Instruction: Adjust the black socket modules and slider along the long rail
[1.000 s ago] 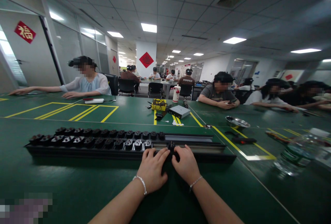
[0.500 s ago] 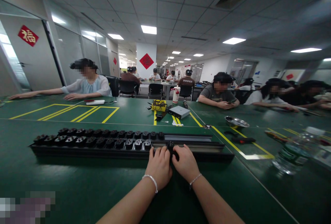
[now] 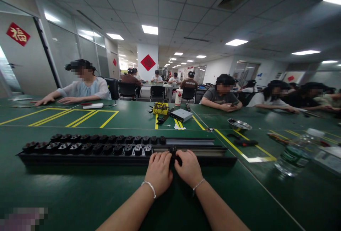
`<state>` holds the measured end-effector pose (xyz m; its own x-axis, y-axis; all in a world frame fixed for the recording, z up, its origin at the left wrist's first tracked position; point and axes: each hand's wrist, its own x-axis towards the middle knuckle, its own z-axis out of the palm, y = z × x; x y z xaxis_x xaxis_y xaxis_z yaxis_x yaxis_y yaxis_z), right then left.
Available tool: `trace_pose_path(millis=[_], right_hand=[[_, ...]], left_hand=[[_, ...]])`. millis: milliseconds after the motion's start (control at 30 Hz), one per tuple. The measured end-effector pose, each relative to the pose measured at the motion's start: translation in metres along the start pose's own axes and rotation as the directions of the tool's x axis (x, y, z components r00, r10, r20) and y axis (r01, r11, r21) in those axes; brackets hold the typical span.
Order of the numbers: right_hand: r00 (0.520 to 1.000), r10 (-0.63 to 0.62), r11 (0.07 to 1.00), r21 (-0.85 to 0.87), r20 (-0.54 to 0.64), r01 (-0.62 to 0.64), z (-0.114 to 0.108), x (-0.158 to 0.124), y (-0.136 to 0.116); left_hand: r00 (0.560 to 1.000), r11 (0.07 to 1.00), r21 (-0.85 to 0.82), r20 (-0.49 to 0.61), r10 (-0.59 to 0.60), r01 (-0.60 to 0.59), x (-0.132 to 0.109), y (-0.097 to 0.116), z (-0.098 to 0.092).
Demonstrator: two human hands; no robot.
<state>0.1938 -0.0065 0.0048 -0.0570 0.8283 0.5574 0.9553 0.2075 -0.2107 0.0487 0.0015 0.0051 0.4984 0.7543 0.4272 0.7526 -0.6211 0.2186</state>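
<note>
Stretching across the green table (image 3: 80, 195), a long black rail (image 3: 202, 150) carries black socket modules (image 3: 93, 144) along its left half. The left hand (image 3: 159, 172) and right hand (image 3: 188, 168) rest side by side on its near edge, fingers loosely curled, fingertips touching one small black module (image 3: 174, 150); any actual grip is hidden.

The rail (image 3: 207, 151) under my fingers (image 3: 160, 158) is black, its sockets (image 3: 106, 144) black with silvery-white faces. Under the rail my surface (image 3: 80, 192) is dark green, marked with yellow lines (image 3: 108, 118). Beyond the rail sit a yellow box (image 3: 160, 108) and a grey box (image 3: 181, 115). Pale beaded bracelets (image 3: 149, 187) ring both my wrists.
</note>
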Motion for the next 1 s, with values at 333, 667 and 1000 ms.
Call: trace_pose_path(millis=[333,667,1000], right_hand=[[1.000,-0.022,0.999,-0.038,-0.016,0.021,0.0006,0.0003,0.0013],[1.000,-0.005,1.000,0.018,-0.025,0.006,0.0012,0.0002,0.0024],[1.000,0.003,1.000,0.029,-0.025,-0.003,0.0015,-0.0008,0.0019]], left_hand=[[1.000,0.999,-0.029,0.012,-0.028,0.028,0.0029,0.0019,-0.0049],[1.000,0.999,-0.048,-0.010,-0.013,0.013,0.0024,-0.0003,-0.0025],[1.000,0.999,-0.052,-0.014,-0.009,0.009,0.0027,-0.0006,-0.0033]])
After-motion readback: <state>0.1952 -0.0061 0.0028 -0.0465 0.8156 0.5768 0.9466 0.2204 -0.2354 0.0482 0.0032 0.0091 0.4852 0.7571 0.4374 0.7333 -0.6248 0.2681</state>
